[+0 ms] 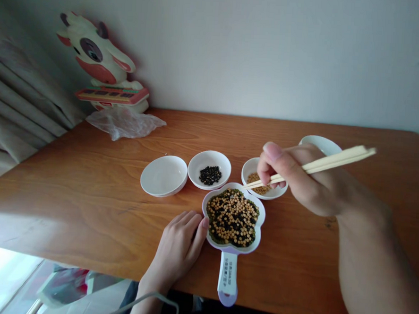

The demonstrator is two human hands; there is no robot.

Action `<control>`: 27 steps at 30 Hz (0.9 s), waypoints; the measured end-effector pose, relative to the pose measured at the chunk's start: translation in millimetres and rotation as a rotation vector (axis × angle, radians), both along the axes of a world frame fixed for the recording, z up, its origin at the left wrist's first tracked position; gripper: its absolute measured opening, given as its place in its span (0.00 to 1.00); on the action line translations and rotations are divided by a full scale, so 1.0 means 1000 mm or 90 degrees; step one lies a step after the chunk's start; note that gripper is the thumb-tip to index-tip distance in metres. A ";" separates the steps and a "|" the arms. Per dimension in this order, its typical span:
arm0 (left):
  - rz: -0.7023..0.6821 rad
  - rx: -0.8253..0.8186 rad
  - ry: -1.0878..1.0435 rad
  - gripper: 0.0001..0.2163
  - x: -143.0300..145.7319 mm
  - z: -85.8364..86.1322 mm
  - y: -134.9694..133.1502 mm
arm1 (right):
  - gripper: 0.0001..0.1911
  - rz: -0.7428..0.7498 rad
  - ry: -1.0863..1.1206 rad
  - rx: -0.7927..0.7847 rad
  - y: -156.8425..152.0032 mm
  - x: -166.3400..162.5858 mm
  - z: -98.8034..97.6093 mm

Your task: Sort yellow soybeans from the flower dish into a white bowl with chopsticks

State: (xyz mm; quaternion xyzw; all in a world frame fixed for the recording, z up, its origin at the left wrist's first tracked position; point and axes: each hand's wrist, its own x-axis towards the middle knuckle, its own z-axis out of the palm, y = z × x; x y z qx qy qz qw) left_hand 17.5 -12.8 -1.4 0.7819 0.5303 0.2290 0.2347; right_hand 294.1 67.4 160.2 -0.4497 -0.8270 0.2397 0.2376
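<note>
My right hand [300, 177] grips a pair of pale wooden chopsticks [333, 161]. Their tips point down and left, at the upper rim of a white, flower-shaped dish [258, 236] with a handle [228, 272]. Mixed yellow beans and dark beans [234, 215], with some green ones at the edges, fill this dish. My left hand [179, 240] lies on the table with its thumb against the dish's left rim, fingers loosely extended. Behind the dish, one white bowl [223, 162] contains black beans [210, 175]. Another bowl [247, 166], partly covered by my right hand, contains yellow beans [259, 184].
A white bowl [164, 175] stands at the left of the row, and one more bowl [322, 144] sits behind my right hand. A crumpled plastic bag [126, 123] lies before a cow-shaped toy keyboard [110, 94]. A grey cable [151, 295] crosses near my left wrist.
</note>
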 end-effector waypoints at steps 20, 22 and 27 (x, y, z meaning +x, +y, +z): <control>-0.001 -0.003 -0.001 0.17 0.000 0.003 -0.001 | 0.36 0.062 -0.123 -0.062 0.009 -0.022 -0.024; -0.002 -0.001 0.001 0.17 0.001 0.004 -0.001 | 0.36 0.061 -0.114 -0.070 0.010 -0.022 -0.025; 0.001 0.000 0.000 0.17 0.001 0.002 -0.001 | 0.36 0.067 -0.086 -0.063 0.011 -0.023 -0.026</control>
